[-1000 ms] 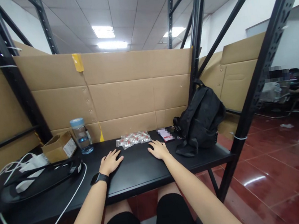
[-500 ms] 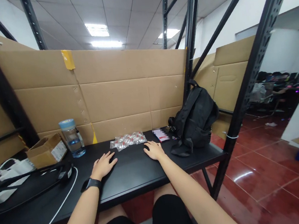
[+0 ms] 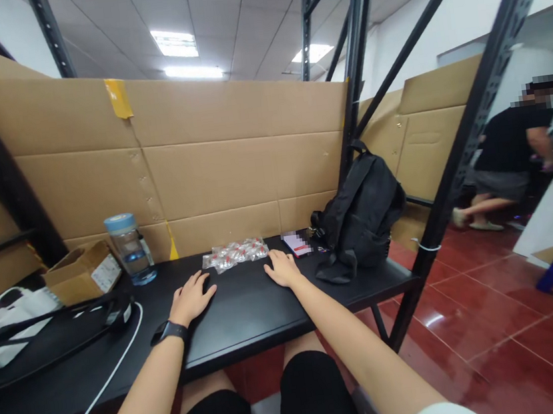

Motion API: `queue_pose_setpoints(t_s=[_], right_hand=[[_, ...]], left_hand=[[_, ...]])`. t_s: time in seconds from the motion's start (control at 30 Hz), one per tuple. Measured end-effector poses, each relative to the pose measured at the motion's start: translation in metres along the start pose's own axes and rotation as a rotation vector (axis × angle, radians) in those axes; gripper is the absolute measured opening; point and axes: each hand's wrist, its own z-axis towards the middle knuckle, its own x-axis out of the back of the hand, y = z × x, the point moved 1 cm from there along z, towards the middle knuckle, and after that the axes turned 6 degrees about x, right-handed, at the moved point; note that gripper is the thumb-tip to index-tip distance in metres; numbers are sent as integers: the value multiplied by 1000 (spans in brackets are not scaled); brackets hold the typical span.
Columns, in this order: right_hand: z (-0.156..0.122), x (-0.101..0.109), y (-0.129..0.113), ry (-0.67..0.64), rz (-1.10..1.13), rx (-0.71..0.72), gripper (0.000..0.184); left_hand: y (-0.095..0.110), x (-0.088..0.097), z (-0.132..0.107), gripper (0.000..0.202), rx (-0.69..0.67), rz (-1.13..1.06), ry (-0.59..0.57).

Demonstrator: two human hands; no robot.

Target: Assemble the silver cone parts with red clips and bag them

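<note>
My left hand (image 3: 190,299) lies flat on the black tabletop (image 3: 239,312), fingers a little spread and holding nothing. A dark smartwatch (image 3: 169,331) is on that wrist. My right hand (image 3: 282,269) also rests palm down with its fingers apart, and nothing is in it. Just beyond both hands lies a row of small clear plastic packets (image 3: 236,255) with red and silvery contents too small to name. The right fingertips are close to the packets' right end; I cannot tell if they touch. Beside that hand is a phone (image 3: 297,245) with a lit screen.
A black backpack (image 3: 361,213) stands at the table's right end. On the left are a water bottle (image 3: 131,250), an open cardboard box (image 3: 83,272), white chargers (image 3: 24,312) and a white cable (image 3: 109,368). Cardboard panels (image 3: 213,181) wall the back. A person (image 3: 511,144) is at far right.
A person has come into view in the background at far right. The view has shifted slightly. Both my hands stay flat on the table in nearly the same place.
</note>
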Motion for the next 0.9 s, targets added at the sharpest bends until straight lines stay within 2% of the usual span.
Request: queue_pose_setpoints(t_s=[0.13, 0.27, 0.5, 0.6, 0.67, 0.7, 0.8, 0.9], right_hand=[[18, -5, -1, 12, -18, 50, 57], [42, -14, 0, 59, -6, 93, 57], [76, -20, 14, 93, 120, 107, 32], [82, -18, 19, 149, 192, 114, 29], [82, -15, 18, 189, 293, 131, 28], [82, -14, 15, 213, 413, 149, 29], [79, -13, 0, 163, 759, 248, 39], [75, -10, -17, 83, 990, 296, 43]], left_hand=[[8, -3, 3, 60, 1, -12, 80], [18, -4, 16, 61, -44, -15, 127], [33, -1, 53, 43, -203, -43, 259], [38, 2, 65, 35, -267, -98, 278], [42, 3, 67, 33, -327, -205, 269], [45, 3, 66, 34, -356, -282, 257], [53, 1, 59, 42, -380, -572, 182], [64, -5, 50, 71, -426, -727, 8]])
